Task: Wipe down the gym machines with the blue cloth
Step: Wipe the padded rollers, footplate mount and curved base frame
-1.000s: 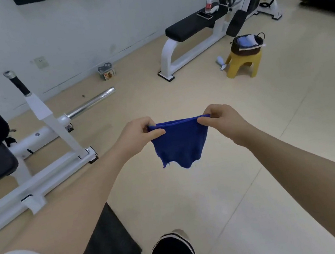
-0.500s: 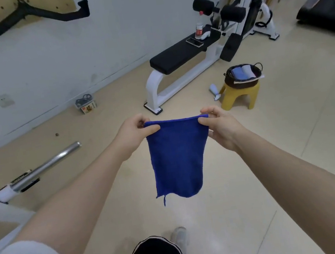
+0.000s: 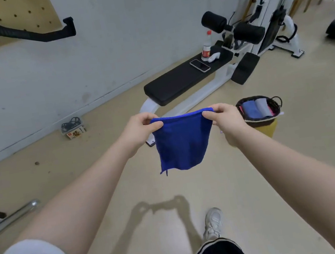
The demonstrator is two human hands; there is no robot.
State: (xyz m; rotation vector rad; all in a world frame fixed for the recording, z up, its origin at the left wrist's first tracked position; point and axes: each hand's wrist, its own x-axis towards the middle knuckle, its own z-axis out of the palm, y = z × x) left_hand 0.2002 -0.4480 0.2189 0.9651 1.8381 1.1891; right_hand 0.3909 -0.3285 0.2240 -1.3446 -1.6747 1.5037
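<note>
Beige gym floor (image 3: 299, 161), grey wall across upper frame. Centre frame: blue cloth (image 3: 183, 142) hangs above the floor, top edge stretched level. Left hand (image 3: 140, 129) pinches its left corner, right hand (image 3: 223, 118) pinches the right. Black bench (image 3: 179, 81) just behind, phone (image 3: 199, 65) and bottle (image 3: 206, 48) on it. Basket (image 3: 276, 101) of folded cloths at centre right.

A phone (image 3: 199, 65) and a bottle (image 3: 207, 48) are sitting on the far bench (image 3: 177, 83), standing on the beige floor (image 3: 299, 161).
</note>
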